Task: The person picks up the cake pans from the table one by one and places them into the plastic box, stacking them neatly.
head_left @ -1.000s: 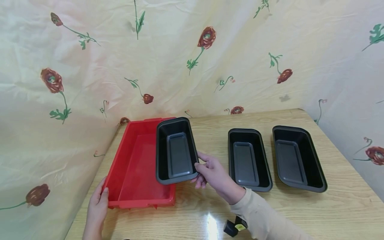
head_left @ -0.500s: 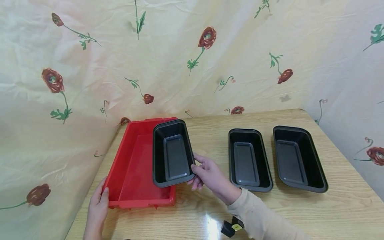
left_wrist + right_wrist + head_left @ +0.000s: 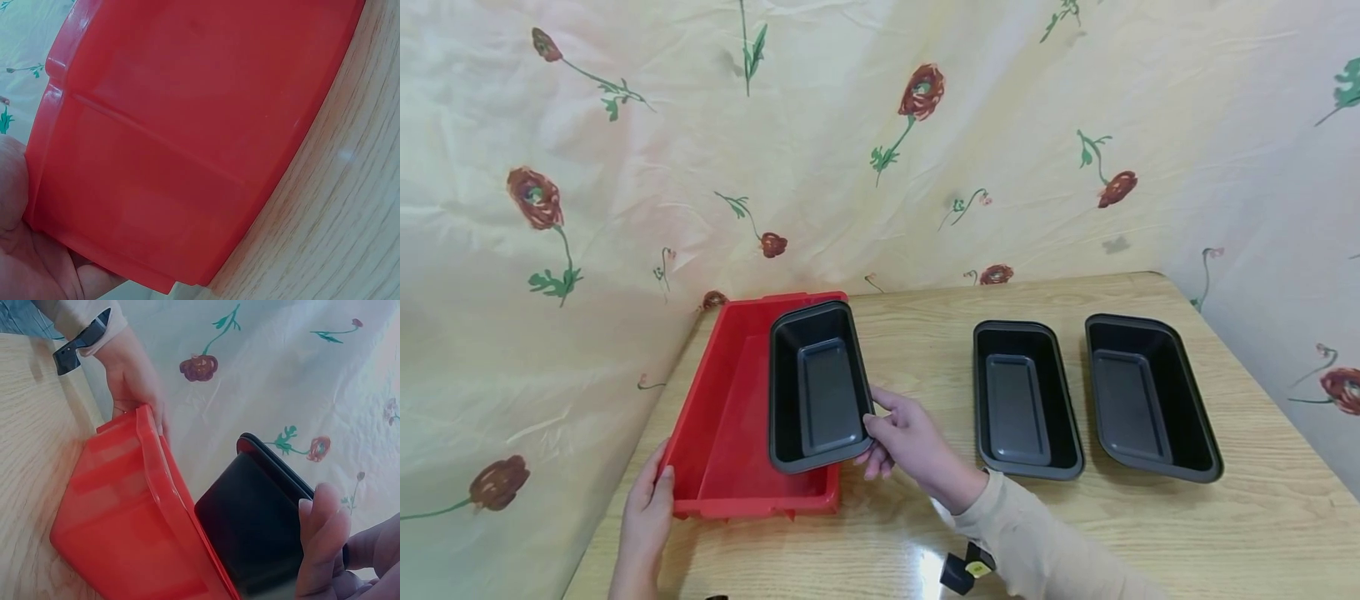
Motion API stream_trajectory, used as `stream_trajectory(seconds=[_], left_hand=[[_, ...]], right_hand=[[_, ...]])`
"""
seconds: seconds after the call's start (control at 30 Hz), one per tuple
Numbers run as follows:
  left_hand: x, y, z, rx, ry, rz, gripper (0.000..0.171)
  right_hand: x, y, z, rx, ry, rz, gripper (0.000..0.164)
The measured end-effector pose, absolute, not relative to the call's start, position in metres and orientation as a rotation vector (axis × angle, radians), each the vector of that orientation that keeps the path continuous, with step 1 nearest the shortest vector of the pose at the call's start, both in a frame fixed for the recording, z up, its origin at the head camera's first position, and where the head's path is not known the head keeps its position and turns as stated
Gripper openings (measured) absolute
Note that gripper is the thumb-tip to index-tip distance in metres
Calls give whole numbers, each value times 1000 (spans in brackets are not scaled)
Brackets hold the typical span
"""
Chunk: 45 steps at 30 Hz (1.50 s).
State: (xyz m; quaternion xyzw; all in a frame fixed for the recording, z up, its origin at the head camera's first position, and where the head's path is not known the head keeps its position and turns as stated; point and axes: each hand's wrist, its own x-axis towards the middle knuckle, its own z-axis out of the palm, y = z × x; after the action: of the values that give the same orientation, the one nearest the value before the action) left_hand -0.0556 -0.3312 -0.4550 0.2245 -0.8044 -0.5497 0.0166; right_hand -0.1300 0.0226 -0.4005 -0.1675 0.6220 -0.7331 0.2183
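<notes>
- Ahead of you and along your left rises a wrinkled cream covering (image 3: 820, 167), printed with red-brown flowers (image 3: 922, 92) and green leaves (image 3: 883, 158).
- To your right, it looks paler and cooler in tone.
- Below it, you have a counter (image 3: 917, 342) in light wood grain.
- Nearer you, a bright white glare (image 3: 929, 571) lies on the grain.

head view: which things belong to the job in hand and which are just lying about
In the job:
black pan, held in the right grip
red tray, held in the left grip
middle pan and rightmost pan, untouched but probably included, since they look alike

Just surroundings:
wooden table, underneath
flowered cloth, behind
</notes>
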Motion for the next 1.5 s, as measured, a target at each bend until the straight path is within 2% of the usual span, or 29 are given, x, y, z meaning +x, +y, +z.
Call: stream_trajectory(seconds=[1.5], left_hand=[[-57,-330,-455,702,-2465,-1722,56]], right_hand=[[-137,-28,-407,-426,1649,-2014,51]])
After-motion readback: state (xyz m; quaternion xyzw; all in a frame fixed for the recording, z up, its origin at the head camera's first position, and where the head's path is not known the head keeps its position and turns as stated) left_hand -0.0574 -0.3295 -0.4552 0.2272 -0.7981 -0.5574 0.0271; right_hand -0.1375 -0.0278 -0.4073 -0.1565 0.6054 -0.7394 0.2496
